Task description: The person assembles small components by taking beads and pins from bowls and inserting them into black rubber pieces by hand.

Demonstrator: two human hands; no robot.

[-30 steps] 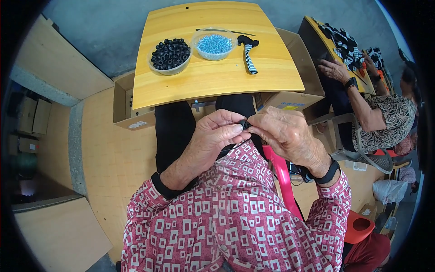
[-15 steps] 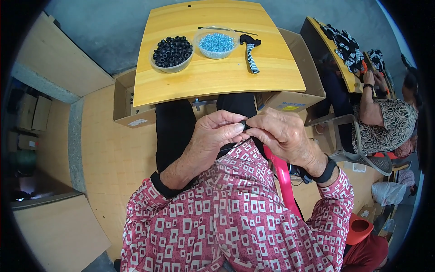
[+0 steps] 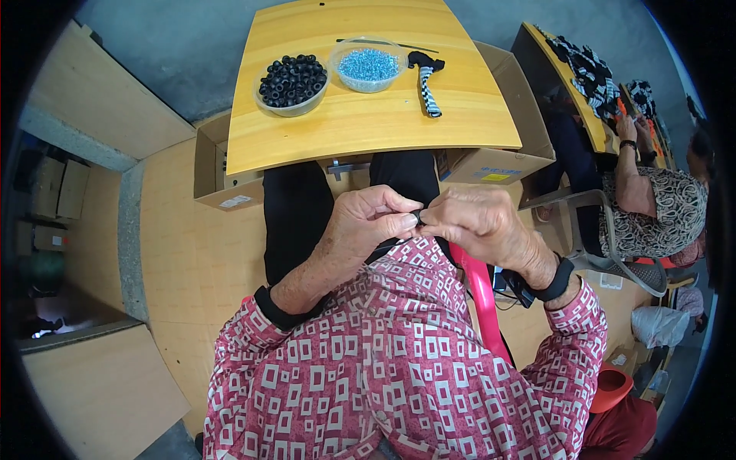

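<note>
Above my lap, my left hand [image 3: 373,218] pinches a small black bead [image 3: 418,217] between thumb and forefinger. My right hand [image 3: 477,218] meets it there, its fingertips closed on the bead's other side; its other fingers are curled in. On the yellow table ahead, a clear bowl of black beads [image 3: 292,83] stands at the left. Beside it is a clear bowl of tiny blue beads [image 3: 368,64]. A strip of black and checkered fabric [image 3: 428,88] lies to the right of the bowls.
A thin dark rod [image 3: 410,48] rests behind the bowls on the table [image 3: 368,126]. Cardboard boxes [image 3: 491,161] stand under the table's sides. A pink strap [image 3: 481,299] hangs by my right side. At the right, another person [image 3: 652,192] sits working at another table.
My right hand has turned slightly and shifted a little right at the bead. My left hand keeps its pinch, and the view has moved a little.
</note>
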